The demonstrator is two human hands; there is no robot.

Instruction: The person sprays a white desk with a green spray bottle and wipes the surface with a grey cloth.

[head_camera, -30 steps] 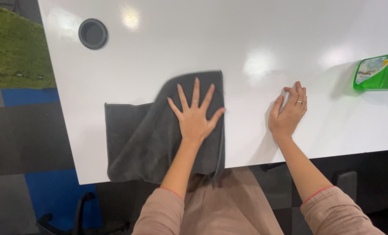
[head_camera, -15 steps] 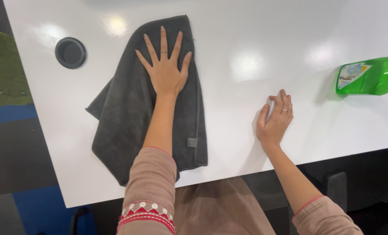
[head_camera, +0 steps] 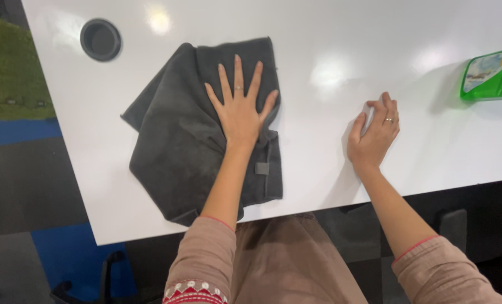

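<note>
your left hand (head_camera: 241, 110) lies flat on the dark grey cloth (head_camera: 203, 132), fingers spread wide and pressing down, not pinching any fabric. the cloth sits on the white table (head_camera: 329, 146), rumpled and folded over itself toward the left, with its lower edge close to the near edge of the tabletop and a small tag showing just below your wrist. your right hand (head_camera: 375, 135) rests on the bare surface well to the right of the cloth, fingers loosely curled with the tips touching the table, holding nothing.

a few things could go wrong from here. since you only press on the cloth with an open palm, it can bunch up further under your hand, and the folded left part would then ride over the surface without really touching it. the bottom corner lies near the table edge, so a pull toward you could drag it over the rim and let the cloth hang or slip off. the round black grommet hole (head_camera: 100, 39) is up and to the left; a wide sweep that way could catch a fold in it. the green packet (head_camera: 493, 76) at the far right is well apart from both hands, but a broad sweep of your right arm might knock it.
</note>
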